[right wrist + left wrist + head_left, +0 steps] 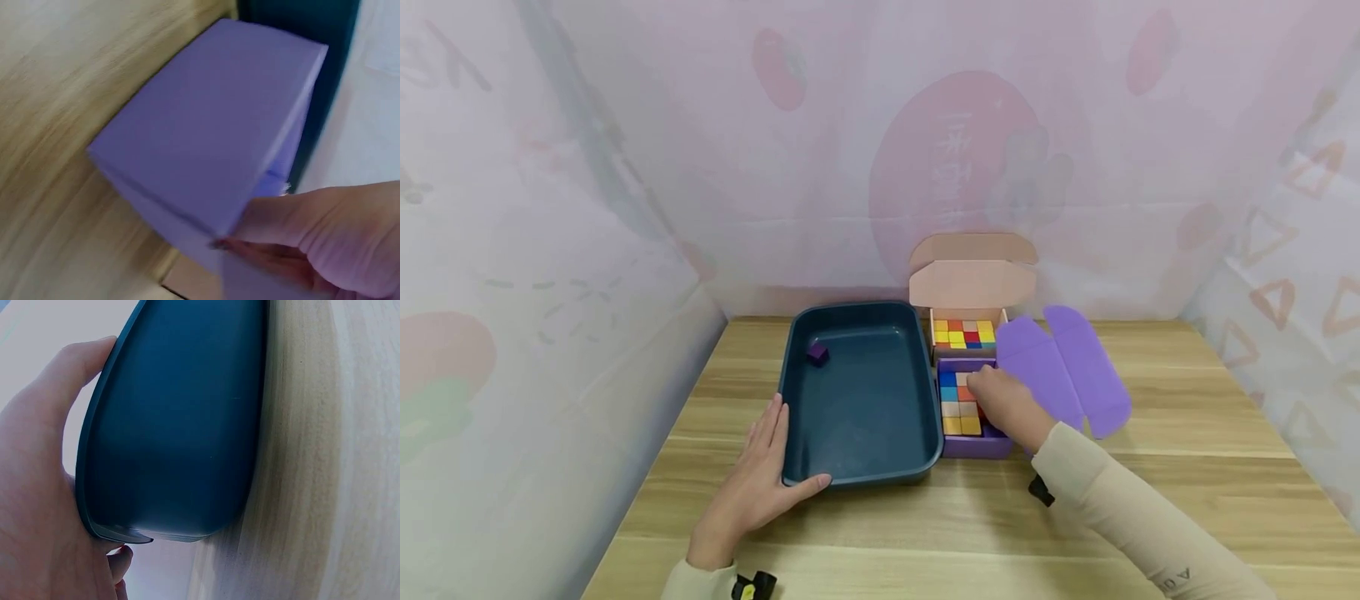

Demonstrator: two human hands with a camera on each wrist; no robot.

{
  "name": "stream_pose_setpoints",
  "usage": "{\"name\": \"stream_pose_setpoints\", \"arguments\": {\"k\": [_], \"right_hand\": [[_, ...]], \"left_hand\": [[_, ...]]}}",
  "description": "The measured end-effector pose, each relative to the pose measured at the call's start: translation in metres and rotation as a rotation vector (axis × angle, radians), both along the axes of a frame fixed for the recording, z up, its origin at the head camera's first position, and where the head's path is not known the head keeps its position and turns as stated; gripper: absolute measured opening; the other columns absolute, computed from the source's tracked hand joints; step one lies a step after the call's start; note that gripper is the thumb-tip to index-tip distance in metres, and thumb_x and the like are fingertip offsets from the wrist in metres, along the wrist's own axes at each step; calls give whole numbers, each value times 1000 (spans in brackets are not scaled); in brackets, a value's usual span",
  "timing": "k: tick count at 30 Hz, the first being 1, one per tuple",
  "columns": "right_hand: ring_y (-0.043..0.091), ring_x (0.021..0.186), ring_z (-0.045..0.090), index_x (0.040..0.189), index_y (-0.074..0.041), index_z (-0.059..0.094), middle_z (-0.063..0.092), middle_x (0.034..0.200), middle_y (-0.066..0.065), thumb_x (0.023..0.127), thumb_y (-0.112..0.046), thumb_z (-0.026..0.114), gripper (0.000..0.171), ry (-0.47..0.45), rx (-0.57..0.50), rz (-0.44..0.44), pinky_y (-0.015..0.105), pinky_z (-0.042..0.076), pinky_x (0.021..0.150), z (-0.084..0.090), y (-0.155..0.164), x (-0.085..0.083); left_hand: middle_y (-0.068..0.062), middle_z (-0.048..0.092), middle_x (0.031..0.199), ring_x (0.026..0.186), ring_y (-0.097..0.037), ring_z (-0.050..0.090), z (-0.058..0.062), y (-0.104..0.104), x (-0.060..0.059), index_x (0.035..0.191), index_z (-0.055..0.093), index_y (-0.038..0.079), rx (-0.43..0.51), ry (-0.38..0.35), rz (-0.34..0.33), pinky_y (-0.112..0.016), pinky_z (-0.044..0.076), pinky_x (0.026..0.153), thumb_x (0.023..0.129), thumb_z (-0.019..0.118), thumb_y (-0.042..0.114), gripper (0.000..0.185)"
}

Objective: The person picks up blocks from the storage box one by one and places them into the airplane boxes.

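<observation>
At the near left corner of a dark blue tray [861,417], my left hand [760,479] rests on the rim with fingers and thumb spread. The left wrist view shows this hand [44,456] against the outside of the tray wall [175,425]. A small purple cube [817,354] sits inside the tray, toward its far left. My right hand [1006,404] reaches down into an open purple box [977,448] of coloured wooden cubes [960,408]. Bent fingers and thumb dip past the box wall [206,119]; I cannot tell whether they hold a cube.
Behind the purple box stands an open cardboard box [972,283] with yellow, red and blue cubes [958,336]. The purple lid [1052,367] lies folded out to the right. Wood-grain table [880,533]; printed cloth walls [820,167] enclose its back and sides.
</observation>
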State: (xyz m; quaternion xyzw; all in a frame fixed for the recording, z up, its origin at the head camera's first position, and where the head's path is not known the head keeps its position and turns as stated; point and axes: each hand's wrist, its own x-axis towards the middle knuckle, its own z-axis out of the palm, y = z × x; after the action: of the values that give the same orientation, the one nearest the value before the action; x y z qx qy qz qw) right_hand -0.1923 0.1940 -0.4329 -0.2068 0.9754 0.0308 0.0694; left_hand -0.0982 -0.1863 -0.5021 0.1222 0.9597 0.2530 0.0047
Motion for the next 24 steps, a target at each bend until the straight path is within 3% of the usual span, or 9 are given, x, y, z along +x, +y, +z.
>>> {"name": "stream_pose_setpoints", "arguments": {"k": [5, 8, 13, 18, 24], "right_hand": [[22, 70, 67, 102, 0, 76, 76, 92, 16, 90, 0, 80, 13, 0, -89, 6, 33, 66, 68, 22, -8, -5], [19, 65, 65, 103, 0, 78, 77, 90, 15, 86, -4, 86, 19, -27, -186, 32, 29, 62, 62, 41, -19, -11], [16, 72, 64, 111, -1, 79, 77, 93, 11, 88, -16, 87, 29, -52, -330, 85, 30, 63, 71, 60, -43, -23], [19, 73, 63, 128, 2, 72, 72, 93, 14, 95, -24, 82, 44, -63, -413, 95, 32, 63, 82, 61, -75, -40], [25, 110, 70, 137, -1, 68, 73, 130, 15, 98, -27, 77, 48, -69, -540, 84, 41, 60, 105, 44, -118, -56]], "left_hand": [[-13, -3, 180, 166, -41, 5, -1, 2, -1, 169, 8, 2, -5, -13, 4, -69, 14, 131, 86, 70, 76, 127], [-12, -3, 180, 167, -39, 5, -2, 2, -2, 170, 7, 4, -11, -16, 10, -69, 14, 131, 85, 70, 76, 128], [-12, -3, 180, 167, -39, 5, -4, 0, -2, 170, 7, 4, -14, -11, 15, -69, 14, 130, 84, 72, 75, 129], [-13, -2, 180, 166, -40, 6, -4, 0, 1, 169, 9, 2, -3, -6, 16, -70, 14, 130, 85, 73, 72, 127], [-12, -3, 180, 166, -40, 4, -4, -1, 5, 169, 8, 2, -3, -18, 24, -70, 14, 130, 86, 73, 71, 126]]}}
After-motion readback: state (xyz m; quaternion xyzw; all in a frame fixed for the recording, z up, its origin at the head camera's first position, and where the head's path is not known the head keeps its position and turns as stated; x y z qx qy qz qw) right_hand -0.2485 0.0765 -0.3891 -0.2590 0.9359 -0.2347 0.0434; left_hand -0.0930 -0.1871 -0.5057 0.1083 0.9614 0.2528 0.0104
